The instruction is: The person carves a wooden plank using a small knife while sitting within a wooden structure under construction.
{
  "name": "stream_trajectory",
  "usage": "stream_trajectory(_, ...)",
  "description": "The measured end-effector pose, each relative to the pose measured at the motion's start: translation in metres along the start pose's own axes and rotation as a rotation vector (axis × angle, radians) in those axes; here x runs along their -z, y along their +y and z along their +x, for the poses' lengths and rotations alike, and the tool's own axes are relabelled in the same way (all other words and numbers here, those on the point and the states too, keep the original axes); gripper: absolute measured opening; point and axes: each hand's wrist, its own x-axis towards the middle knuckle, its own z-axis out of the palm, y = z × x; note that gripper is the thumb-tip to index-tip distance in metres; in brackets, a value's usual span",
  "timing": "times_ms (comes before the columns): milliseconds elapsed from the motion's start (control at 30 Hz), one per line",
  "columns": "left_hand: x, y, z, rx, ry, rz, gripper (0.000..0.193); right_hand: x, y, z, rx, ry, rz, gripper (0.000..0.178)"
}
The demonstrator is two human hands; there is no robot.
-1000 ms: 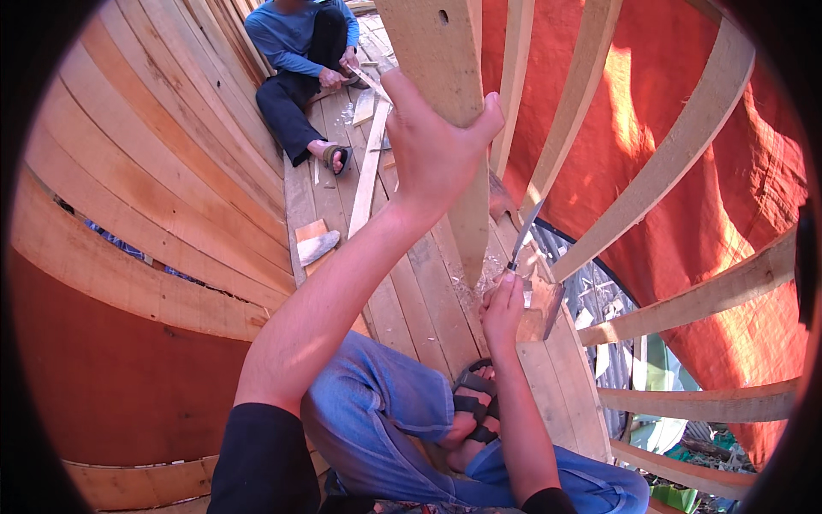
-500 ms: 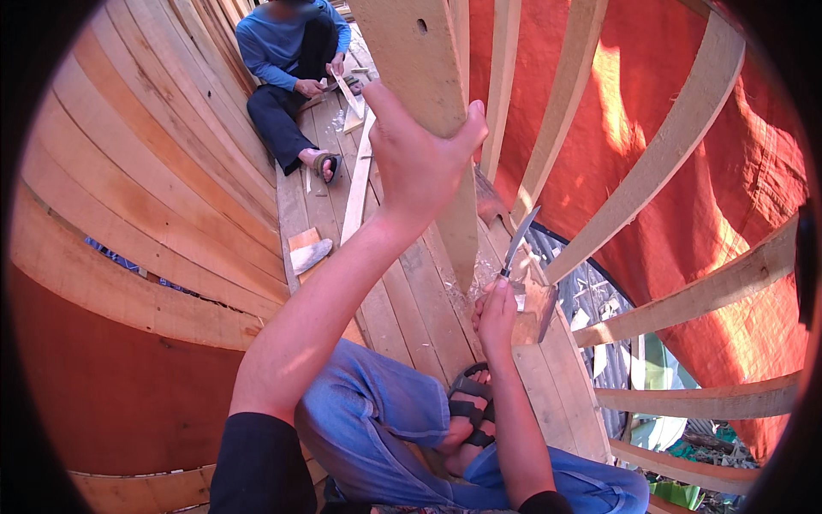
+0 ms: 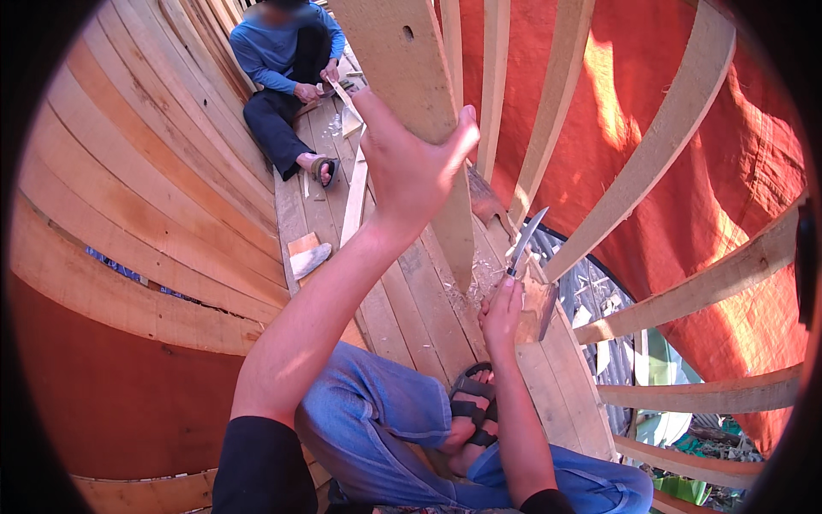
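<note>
My left hand point(image 3: 415, 171) is wrapped round the edge of a long pale wooden board point(image 3: 398, 64), thumb at its right side. The board is held up on a slant, and its narrowed lower end points down toward the planks near my feet. In my right hand point(image 3: 499, 315), lower and to the right, is a knife point(image 3: 527, 237) with a slim curved blade pointing up and away. The blade stands to the right of the board, apart from it. Most of the knife's handle is hidden by my fingers.
Curved wooden ribs point(image 3: 664, 154) stand at the right before an orange-red tarp point(image 3: 634, 94). A planked wall point(image 3: 137, 163) curves up at the left. A grey-white block point(image 3: 310, 260) lies on the plank floor point(image 3: 394, 308). Farther off, a seated person in blue point(image 3: 274, 56) works on a wood strip.
The knife in my right hand has shifted slightly right, away from the board. My left hand keeps its hold on the board, which sits slightly farther left in view.
</note>
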Motion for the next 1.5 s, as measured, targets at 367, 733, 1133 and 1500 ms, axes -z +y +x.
stream_trajectory(367,-0.004,0.003,0.003,-0.12,0.047,0.161,0.057,0.015,0.149,-0.03,-0.4,-0.008,-0.34,0.045)
stream_trajectory(733,-0.003,-0.008,0.003,0.011,0.048,0.08,0.056,-0.002,0.1,-0.008,0.105,0.06,-0.288,0.034)
stream_trajectory(1133,-0.002,0.001,0.003,-0.03,0.029,0.055,0.056,0.006,0.013,-0.001,0.116,0.025,-0.226,0.036)
stream_trajectory(1500,-0.001,0.002,0.003,-0.102,0.017,0.034,0.054,0.013,0.05,-0.002,-0.042,-0.02,-0.355,0.04)
